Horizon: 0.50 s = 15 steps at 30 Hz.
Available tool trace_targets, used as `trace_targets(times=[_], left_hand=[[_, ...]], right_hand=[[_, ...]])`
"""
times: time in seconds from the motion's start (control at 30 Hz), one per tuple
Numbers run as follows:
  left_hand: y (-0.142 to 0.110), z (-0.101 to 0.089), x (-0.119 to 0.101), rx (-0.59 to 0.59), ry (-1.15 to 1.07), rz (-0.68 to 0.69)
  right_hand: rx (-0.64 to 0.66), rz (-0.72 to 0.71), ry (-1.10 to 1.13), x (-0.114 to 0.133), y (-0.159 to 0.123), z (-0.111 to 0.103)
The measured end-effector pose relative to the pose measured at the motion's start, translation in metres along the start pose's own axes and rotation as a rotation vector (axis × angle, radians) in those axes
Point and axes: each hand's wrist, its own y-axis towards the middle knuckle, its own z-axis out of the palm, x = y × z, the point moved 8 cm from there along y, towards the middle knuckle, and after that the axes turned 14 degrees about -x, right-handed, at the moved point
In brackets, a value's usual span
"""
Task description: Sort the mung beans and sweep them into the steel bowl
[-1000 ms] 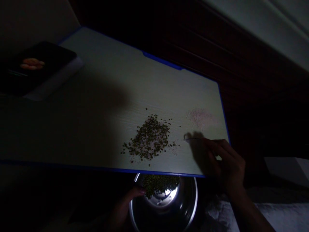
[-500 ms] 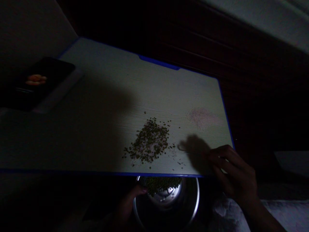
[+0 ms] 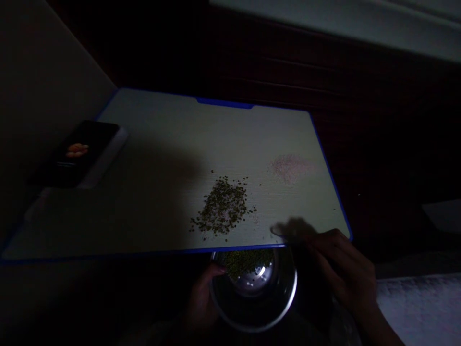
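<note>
My left hand (image 3: 203, 298) grips the left rim of a shiny metal bowl (image 3: 293, 293), thumb over the edge. Small green beans (image 3: 247, 262) lie in the bowl's far side, which sits under the near edge of a white board with blue edging (image 3: 230, 139). On the board is a loose heap of green beans (image 3: 225, 206) mixed with pale pinkish grains. My right hand (image 3: 345, 264) is at the board's near right edge, fingers pinched together. Something thin seems to stick out of them leftward, but darkness hides what it is. Its shadow falls beside the fingertips.
A pile of fine pinkish grains (image 3: 290, 167) lies toward the board's right side. A phone with a lit picture (image 3: 77, 151) rests on a pale block at the left. Dark wooden furniture (image 3: 288, 72) stands behind, and pale quilted cloth (image 3: 418, 307) lies at lower right.
The view has shifted, so the board and phone appear lower. My right hand has come to the board's near edge, and a few stray bits there are gone. My left hand still grips the bowl.
</note>
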Motion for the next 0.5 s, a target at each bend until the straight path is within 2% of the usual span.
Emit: trace_targets(times=[0.17,0.33,0.5], left_hand=[[0.000,0.001,-0.004,-0.007,0.009,0.008],[-0.007,0.006,-0.009,-0.016,0.019,0.001],[-0.006,-0.002,-0.017,-0.036,0.037,0.069]], right_hand=[[-0.073,0.066,-0.045,-0.005,0.007,-0.007],[-0.065,0.136,-0.057,-0.001,0.021,0.010],[-0.039,0.152,-0.049,0.005,0.032,0.021]])
